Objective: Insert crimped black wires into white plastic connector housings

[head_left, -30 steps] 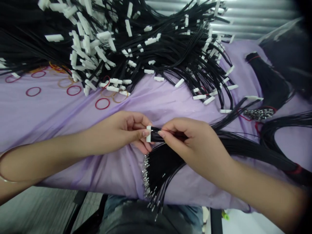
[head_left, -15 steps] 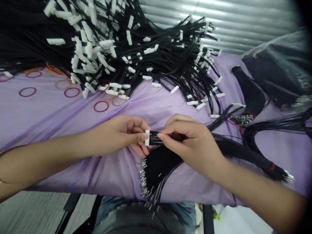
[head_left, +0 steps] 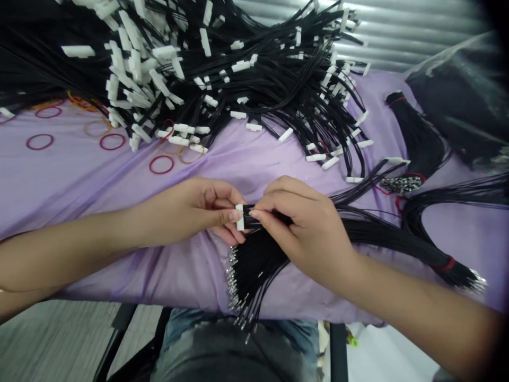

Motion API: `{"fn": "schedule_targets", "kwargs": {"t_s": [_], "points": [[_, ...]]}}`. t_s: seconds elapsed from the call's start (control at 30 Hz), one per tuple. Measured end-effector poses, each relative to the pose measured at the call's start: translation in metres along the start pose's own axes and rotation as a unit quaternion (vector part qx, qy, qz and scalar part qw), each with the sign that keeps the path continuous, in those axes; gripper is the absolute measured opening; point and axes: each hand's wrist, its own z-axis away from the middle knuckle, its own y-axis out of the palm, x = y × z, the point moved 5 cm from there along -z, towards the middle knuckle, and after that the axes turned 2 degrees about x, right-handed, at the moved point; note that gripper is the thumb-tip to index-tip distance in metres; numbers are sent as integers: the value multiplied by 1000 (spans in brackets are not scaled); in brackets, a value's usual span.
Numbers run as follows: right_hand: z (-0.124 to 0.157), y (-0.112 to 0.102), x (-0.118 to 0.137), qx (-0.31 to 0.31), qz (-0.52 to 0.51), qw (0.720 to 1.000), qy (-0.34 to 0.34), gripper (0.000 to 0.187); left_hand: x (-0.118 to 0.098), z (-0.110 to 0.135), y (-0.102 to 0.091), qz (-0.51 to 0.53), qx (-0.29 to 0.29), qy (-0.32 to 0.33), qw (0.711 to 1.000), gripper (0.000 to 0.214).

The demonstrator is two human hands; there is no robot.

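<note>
My left hand [head_left: 217,212] pinches a white connector housing [head_left: 240,217] between thumb and fingers. Black wires run from the housing's right side toward my right hand [head_left: 304,223]. That hand's thumb and forefinger are pressed together on a thin black wire close to the housing; the wire's tip is too small to make out. Beneath both hands lies a loose bundle of black wires [head_left: 262,260], its silver metal terminals [head_left: 231,278] fanned out at the left end.
A large heap of black cables with white connectors [head_left: 238,66] fills the back of the purple cloth [head_left: 159,265]. Red rubber bands [head_left: 161,164] lie at left. Tied wire bundles [head_left: 417,138] and a clear plastic bag [head_left: 465,101] of dark wires sit at right.
My right thumb and forefinger have moved slightly left, nearer the white housing. The left hand keeps its hold. The whole view has shifted a little.
</note>
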Motion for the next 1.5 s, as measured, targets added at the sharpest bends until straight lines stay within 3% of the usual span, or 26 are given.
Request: {"fn": "schedule_targets", "kwargs": {"t_s": [0.27, 0.43, 0.53, 0.6, 0.73, 0.8, 0.9, 1.0, 1.17, 1.3, 1.5], "points": [[-3, 6, 6, 7, 92, 995, -43, 23, 2, 1, 1, 44, 4, -9, 999, 4], [3, 4, -3, 36, 104, 993, -46, 13, 4, -2, 8, 87, 25, -2, 996, 15], [10, -3, -8, -21, 129, 985, -109, 12, 6, -9, 1, 140, 34, 12, 989, 15], [15, -3, -4, 0, 134, 978, -161, 17, 6, -11, -8, 156, 21, 24, 987, 14], [21, 6, 17, 105, 197, 945, -239, 32, 4, -8, -14, 194, 29, 54, 979, 13], [17, 11, 21, 158, 212, 938, -223, 32, 2, -5, -14, 207, 39, 63, 976, 16], [8, 11, 12, 215, 150, 957, -123, 16, -6, -2, -11, 192, 45, 95, 976, 27], [6, 10, 6, 244, 114, 961, -65, 10, -12, 2, -7, 170, 16, 122, 978, 30], [8, 3, 11, 199, 72, 975, -64, 15, -18, 6, -4, 71, -69, 172, 980, 17], [8, -8, 9, 140, 4, 990, -13, 8, -28, 8, -10, -67, -149, 251, 954, 11], [7, -6, 4, 138, -42, 989, 42, 10, -23, 7, -6, -84, -120, 214, 966, 6]]}}
